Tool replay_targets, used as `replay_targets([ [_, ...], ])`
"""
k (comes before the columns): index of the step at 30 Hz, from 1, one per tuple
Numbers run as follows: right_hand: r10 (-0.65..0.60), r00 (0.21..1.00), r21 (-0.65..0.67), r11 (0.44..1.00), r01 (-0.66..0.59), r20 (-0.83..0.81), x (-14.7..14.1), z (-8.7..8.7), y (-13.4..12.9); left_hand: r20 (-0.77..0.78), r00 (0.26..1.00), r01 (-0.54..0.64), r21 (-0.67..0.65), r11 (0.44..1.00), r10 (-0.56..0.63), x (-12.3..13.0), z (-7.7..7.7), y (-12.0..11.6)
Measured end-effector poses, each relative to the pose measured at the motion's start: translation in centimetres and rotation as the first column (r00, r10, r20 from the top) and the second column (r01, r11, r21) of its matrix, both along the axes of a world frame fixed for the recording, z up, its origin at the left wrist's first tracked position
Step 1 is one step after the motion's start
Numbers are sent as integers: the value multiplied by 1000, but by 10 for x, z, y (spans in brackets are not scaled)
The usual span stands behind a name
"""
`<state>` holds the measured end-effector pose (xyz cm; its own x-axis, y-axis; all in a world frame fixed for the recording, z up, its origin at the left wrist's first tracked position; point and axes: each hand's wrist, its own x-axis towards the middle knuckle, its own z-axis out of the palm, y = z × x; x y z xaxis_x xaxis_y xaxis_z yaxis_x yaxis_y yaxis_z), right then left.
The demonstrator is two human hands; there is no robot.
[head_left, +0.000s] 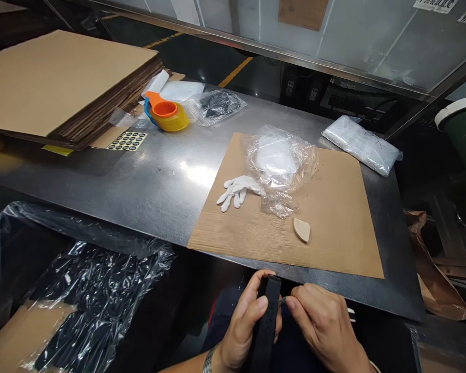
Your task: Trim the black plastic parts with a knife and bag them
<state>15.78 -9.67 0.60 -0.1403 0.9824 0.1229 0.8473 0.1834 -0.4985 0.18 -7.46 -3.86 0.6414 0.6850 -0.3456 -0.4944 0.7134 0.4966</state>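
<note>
- The left hand (243,326) grips a black bar (267,324), held upright before the near edge of the surface (155,181).
- The right hand (324,321) pinches a thin tool (282,300) against the bar's right side.
- Beyond, on a cardboard sheet (334,207), lie a beige wedge (302,230), a white glove (238,190) and clear plastic (281,155).
- Far left: tape dispenser (166,111), cardboard stack (70,83).
</note>
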Motion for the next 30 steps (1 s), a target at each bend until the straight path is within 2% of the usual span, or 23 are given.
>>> replay_targets([
  [10,9,1000,25,1000,-10,26,0,0,-2,0,1000,-3,-19,1000,4,0,0,-2],
  [24,15,1000,-63,998,-16,-21,0,-1,-4,-3,1000,3,-15,1000,-3,1,-2,-2],
  [27,32,996,-106,993,-41,-83,2,1,-5,6,1000,-8,-38,999,8,2,1,-1],
  [30,-5,982,-155,988,-24,-187,6,1,-5,15,1000,-10,-15,1000,10,2,4,0],
])
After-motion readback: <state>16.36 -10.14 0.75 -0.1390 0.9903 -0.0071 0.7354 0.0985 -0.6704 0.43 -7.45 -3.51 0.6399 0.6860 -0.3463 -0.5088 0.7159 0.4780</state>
